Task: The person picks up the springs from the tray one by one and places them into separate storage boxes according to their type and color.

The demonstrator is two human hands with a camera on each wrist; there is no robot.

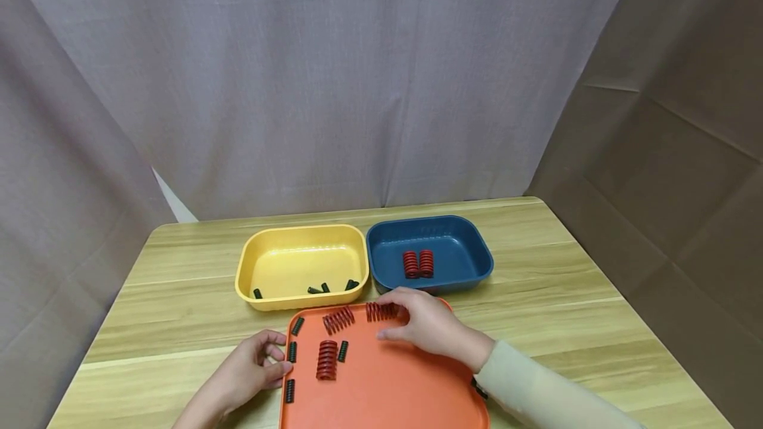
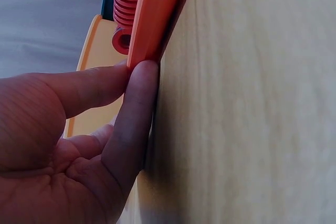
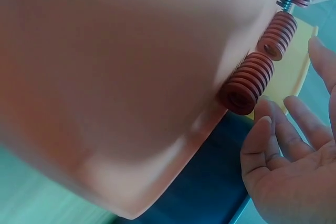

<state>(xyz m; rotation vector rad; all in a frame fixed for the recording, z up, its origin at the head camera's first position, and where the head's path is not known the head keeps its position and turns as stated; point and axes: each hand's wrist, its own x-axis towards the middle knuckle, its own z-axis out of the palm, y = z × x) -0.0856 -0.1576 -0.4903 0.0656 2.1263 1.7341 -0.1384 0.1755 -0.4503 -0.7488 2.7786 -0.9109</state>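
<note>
My left hand (image 1: 253, 368) pinches the left rim of an orange tray (image 1: 393, 396) between thumb and finger, as the left wrist view shows. Over the tray's far edge, my right hand (image 1: 434, 328) spreads its thumb and fingers around the end of a red coil spring (image 1: 378, 312). In the right wrist view the fingertips (image 3: 262, 121) sit close beside this spring; contact is unclear. Another red spring (image 1: 338, 320) lies to its left, and a third (image 1: 326, 359) sits nearer me. Several small black springs (image 1: 292, 351) lie along the left side, one (image 1: 342, 351) beside the third red spring.
Behind the tray stand a yellow bin (image 1: 304, 234) with several black springs (image 1: 324, 288) and a blue bin (image 1: 467, 270) with two red springs (image 1: 410, 264). A dark piece (image 1: 479, 388) shows by the right sleeve. Grey curtains (image 1: 298, 85) surround the wooden table (image 1: 560, 323).
</note>
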